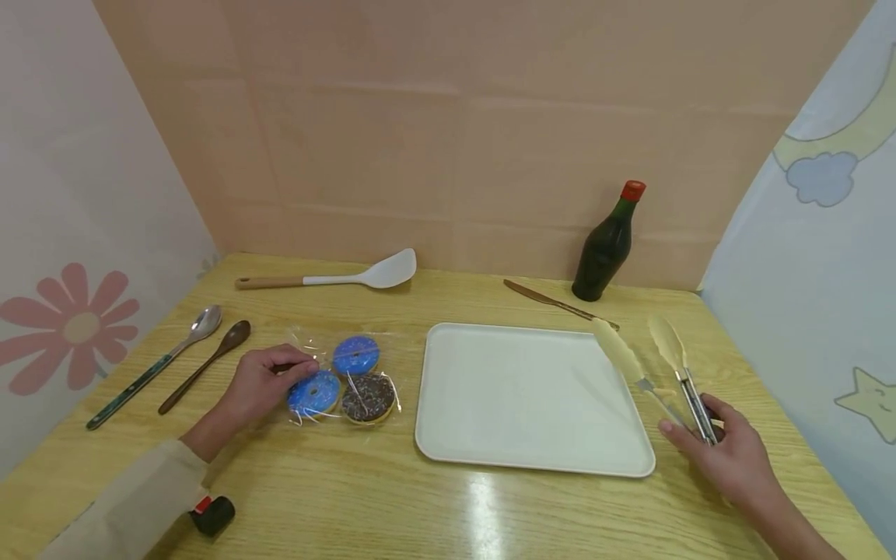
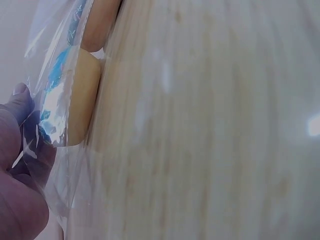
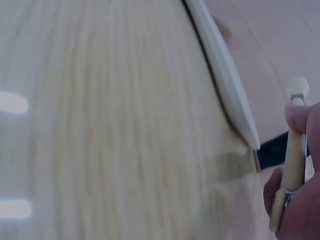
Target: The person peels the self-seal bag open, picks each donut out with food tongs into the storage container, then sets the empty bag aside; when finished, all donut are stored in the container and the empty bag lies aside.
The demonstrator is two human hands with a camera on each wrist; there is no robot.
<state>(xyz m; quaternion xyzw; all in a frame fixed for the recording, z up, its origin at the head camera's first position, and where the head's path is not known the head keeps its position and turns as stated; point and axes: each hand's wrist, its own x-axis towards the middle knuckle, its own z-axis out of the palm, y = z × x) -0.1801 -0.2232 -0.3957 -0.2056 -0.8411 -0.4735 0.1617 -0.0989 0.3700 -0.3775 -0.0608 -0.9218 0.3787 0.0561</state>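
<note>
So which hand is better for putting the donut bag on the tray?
Probably the left hand: it's pinching the donut bag. The right hand is busy holding the tongs, over on the other side of the tray.

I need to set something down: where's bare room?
The middle of the white tray is bare; so are the table's front strip, below tray and bagged donuts, and the patch between spatula and knife. Crowded: left, with spoons and the left hand pinching the bagged donuts; right, with the right hand holding tongs.
</note>
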